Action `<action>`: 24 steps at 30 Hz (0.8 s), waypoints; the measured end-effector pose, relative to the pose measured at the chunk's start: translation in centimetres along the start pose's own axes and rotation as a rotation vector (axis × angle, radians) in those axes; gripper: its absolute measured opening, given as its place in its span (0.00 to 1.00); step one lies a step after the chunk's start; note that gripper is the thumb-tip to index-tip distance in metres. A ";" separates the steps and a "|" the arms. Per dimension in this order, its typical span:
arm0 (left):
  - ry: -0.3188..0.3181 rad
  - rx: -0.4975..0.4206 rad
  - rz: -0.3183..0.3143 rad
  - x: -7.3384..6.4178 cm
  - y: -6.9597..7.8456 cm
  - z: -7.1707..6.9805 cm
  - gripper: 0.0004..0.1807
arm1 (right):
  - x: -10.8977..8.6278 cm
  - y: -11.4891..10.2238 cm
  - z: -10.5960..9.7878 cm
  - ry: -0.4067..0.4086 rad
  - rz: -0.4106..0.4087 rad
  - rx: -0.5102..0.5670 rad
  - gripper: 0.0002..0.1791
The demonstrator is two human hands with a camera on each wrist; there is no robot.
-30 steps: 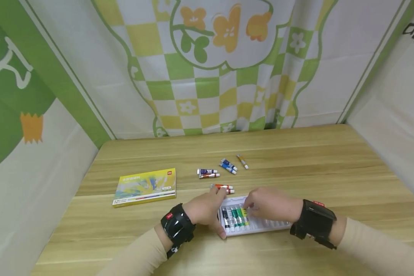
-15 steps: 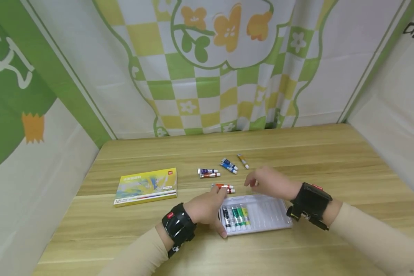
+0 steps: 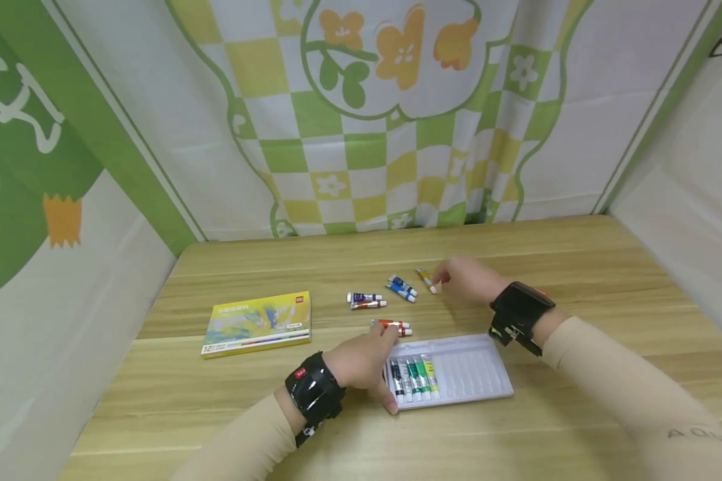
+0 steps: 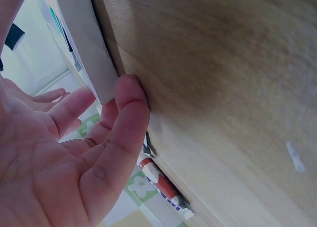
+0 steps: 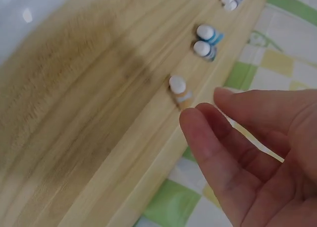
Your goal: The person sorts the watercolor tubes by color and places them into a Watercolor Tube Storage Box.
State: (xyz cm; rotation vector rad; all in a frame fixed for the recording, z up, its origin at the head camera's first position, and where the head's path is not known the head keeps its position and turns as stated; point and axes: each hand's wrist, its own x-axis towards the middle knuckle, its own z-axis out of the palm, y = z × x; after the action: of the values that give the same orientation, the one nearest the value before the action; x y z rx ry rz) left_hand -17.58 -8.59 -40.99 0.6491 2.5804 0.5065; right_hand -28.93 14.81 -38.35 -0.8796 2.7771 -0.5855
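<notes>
A white plastic tray point(image 3: 472, 371) lies on the table, with several paint tubes point(image 3: 418, 379), black, pale, green and yellow, side by side in its left slots. My left hand point(image 3: 361, 361) holds the tray's left end, thumb at the front corner and fingers towards the back. In the left wrist view, fingertips point(image 4: 130, 88) touch the tray's edge. Beside a yellow-orange paint tube point(image 3: 424, 279) is my right hand point(image 3: 470, 279). The right wrist view shows a gap between thumb and fingers; the white-capped tube point(image 5: 182, 93) lies just beyond the fingertips.
Two blue tubes point(image 3: 402, 288) lie left of the yellow-orange one. A purple tube point(image 3: 364, 297) and a brown-red tube point(image 3: 369, 304) lie farther left. Orange and red tubes point(image 3: 397, 327) lie behind the tray. A flat yellow paint box point(image 3: 257, 324) sits at left.
My right hand has left the yellow tube in the tray and moved back across the table to the yellow-orange tube. The left hand stays at the tray's left end.
</notes>
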 end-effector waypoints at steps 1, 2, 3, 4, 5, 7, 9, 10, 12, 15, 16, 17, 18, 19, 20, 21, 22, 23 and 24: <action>0.001 0.004 -0.003 0.0 0.0 0.0 0.60 | 0.3 0.1 0.0 0.004 0.003 -0.008 0.10; 0.001 0.008 -0.006 0.0 0.1 0.0 0.60 | 0.6 0.1 0.0 0.008 0.007 -0.012 0.08; 0.001 0.011 -0.010 0.0 0.1 0.0 0.61 | 0.8 0.1 0.1 0.012 0.018 -0.014 0.08; 0.002 0.013 -0.013 0.0 0.2 -0.1 0.61 | 1.1 0.1 0.1 0.017 0.031 -0.016 0.07; 0.003 0.016 -0.016 0.0 0.3 -0.1 0.61 | 1.4 0.1 0.2 0.020 0.049 -0.015 0.08; 0.006 0.028 -0.020 -0.1 0.4 -0.2 0.62 | 1.9 -0.1 0.4 0.023 0.089 -0.008 0.10; 0.009 0.034 -0.022 -0.2 0.5 -0.3 0.62 | 2.5 -0.3 0.6 0.025 0.124 0.004 0.12; 0.009 0.036 -0.024 -0.2 0.5 -0.3 0.61 | 2.8 -0.3 0.8 0.026 0.137 0.008 0.13; 0.010 0.041 -0.027 -0.2 0.5 -0.3 0.61 | 3.2 -0.3 1.1 0.034 0.157 0.012 0.15; 0.009 0.038 -0.024 -0.1 0.6 -0.3 0.61 | 3.8 -0.1 1.4 0.060 0.163 -0.007 0.11; 0.008 0.036 -0.027 -0.1 0.5 -0.2 0.61 | 4.0 0.0 1.6 0.067 0.161 -0.019 0.11; 0.008 0.036 -0.025 -0.1 0.5 -0.2 0.62 | 4.2 0.0 1.7 0.074 0.159 -0.031 0.10; 0.008 0.036 -0.025 0.0 0.4 -0.2 0.62 | 4.3 0.1 1.8 0.079 0.155 -0.045 0.10; 0.008 0.036 -0.024 0.0 0.4 -0.1 0.63 | 4.4 0.2 1.9 0.080 0.151 -0.060 0.10; 0.007 0.038 -0.027 0.1 0.3 -0.1 0.63 | 4.6 0.3 2.0 0.078 0.149 -0.070 0.10; 0.009 0.042 -0.026 0.1 0.3 0.0 0.64 | 4.7 0.3 2.2 0.076 0.151 -0.073 0.12; 0.010 0.045 -0.029 0.1 0.2 0.0 0.64 | 4.7 0.3 2.3 0.077 0.149 -0.080 0.16; 0.009 0.048 -0.030 0.1 0.2 0.0 0.65 | 4.8 0.2 2.4 0.074 0.148 -0.083 0.16; 0.008 0.049 -0.031 0.1 0.2 0.0 0.65 | 4.8 0.1 2.4 0.072 0.143 -0.092 0.17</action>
State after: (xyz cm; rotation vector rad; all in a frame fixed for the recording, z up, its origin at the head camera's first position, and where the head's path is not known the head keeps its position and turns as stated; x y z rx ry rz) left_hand -17.60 -8.39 -40.94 0.6240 2.6135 0.4385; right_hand -32.23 11.36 -40.83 -0.6820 2.9219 -0.4792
